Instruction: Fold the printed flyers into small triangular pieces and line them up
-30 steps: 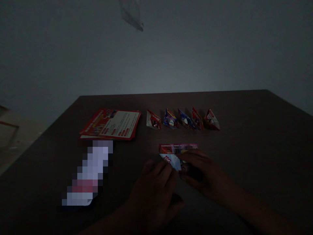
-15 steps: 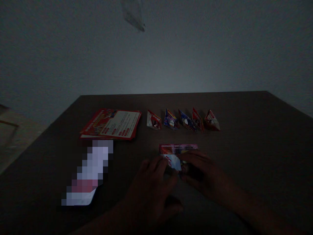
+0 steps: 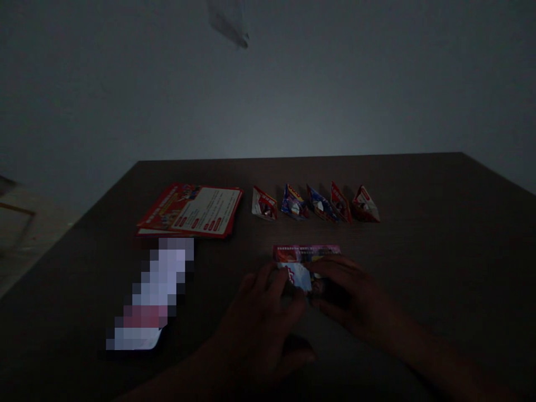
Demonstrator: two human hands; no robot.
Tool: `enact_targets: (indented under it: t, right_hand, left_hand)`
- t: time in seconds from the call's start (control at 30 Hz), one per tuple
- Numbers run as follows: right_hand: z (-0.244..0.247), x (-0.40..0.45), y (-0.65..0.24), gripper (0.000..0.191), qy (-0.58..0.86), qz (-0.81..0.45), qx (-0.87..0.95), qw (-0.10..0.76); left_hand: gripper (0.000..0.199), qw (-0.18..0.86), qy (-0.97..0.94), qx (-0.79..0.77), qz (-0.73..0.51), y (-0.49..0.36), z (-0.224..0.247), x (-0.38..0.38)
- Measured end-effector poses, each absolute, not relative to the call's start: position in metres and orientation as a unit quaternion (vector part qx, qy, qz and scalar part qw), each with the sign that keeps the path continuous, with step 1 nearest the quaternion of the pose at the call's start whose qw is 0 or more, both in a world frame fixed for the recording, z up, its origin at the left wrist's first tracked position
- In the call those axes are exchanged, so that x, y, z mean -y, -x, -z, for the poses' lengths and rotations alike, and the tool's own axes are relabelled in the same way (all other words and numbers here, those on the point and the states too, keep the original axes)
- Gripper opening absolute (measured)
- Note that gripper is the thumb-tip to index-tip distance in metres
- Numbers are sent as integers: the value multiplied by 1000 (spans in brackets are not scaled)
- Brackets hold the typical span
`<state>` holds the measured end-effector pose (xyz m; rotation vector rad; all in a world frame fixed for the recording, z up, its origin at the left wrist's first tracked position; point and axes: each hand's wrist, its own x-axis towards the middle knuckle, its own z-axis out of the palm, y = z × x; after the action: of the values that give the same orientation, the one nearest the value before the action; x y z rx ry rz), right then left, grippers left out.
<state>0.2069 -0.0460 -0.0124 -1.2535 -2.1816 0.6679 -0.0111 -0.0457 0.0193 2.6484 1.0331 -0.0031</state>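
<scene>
A printed paper sheet (image 3: 298, 274), partly folded, lies flat on the table between my hands. Its far strip is pink and red with small print, and a pale blue part shows nearer. My left hand (image 3: 268, 312) holds the sheet's left side with bent fingers, its thumb apart on the near side. On the right side, my right hand (image 3: 349, 293) grips the paper, fingers over the top and thumb at the near edge. Both hands cover much of the sheet, and the dim light hides the exact fold.
Several folded paper pieces (image 3: 295, 204) stand in a row behind the sheet. A stack of red printed leaflets (image 3: 209, 209) lies at the back left. Nearer, a lit phone (image 3: 151, 296) with a blurred screen rests on the dark table (image 3: 402, 240), which meets a wall (image 3: 335, 84).
The hands and sheet stay almost in place; the fingers shift only slightly. The whole view has tilted a little.
</scene>
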Motion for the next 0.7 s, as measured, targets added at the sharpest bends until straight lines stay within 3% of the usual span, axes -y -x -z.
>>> enact_targets:
  t: [0.3, 0.4, 0.7]
  right_hand:
    - [11, 43, -213, 46, 460, -217, 817, 272]
    - [11, 37, -220, 41, 496, -186, 794, 299]
    - [14, 30, -231, 36, 559, -181, 766, 261]
  left_hand:
    - [55, 139, -918, -370, -40, 8, -9, 45]
    - [46, 120, -913, -384, -70, 5, -1, 45]
    - [24, 113, -901, -411, -79, 1, -2, 35]
